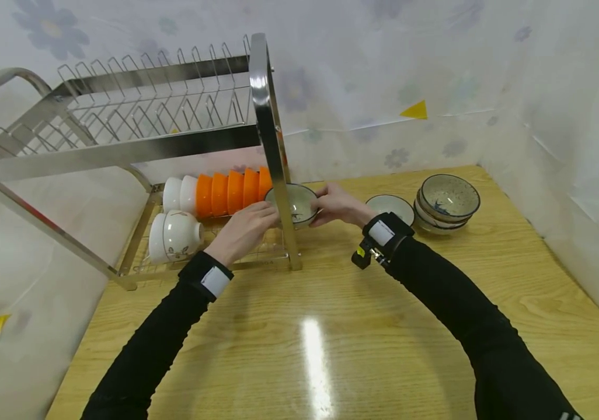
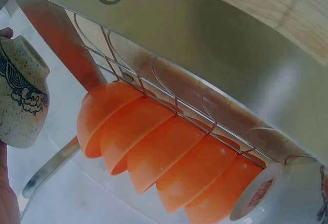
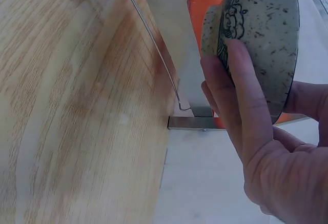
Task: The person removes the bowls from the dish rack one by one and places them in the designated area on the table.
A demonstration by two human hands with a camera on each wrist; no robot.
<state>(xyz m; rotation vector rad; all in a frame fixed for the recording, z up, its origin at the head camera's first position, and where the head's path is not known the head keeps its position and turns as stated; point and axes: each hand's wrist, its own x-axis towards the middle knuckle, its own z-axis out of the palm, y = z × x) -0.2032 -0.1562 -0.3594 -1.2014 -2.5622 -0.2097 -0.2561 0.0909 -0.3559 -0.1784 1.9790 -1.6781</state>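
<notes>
Hands meet at a speckled bowl [image 1: 297,204] held on edge at the right end of a steel rack [image 1: 265,111], on its lower tier beside a row of orange bowls [image 1: 233,191]. The right hand [image 1: 337,205] grips its rim, fingers [image 3: 246,106] curled round the outside. The left hand [image 1: 244,230] touches its other side; its grip cannot be told. White bowls [image 1: 176,233] sit further left; more speckled bowls [image 1: 446,204] stand stacked on the wooden table [image 1: 331,326].
</notes>
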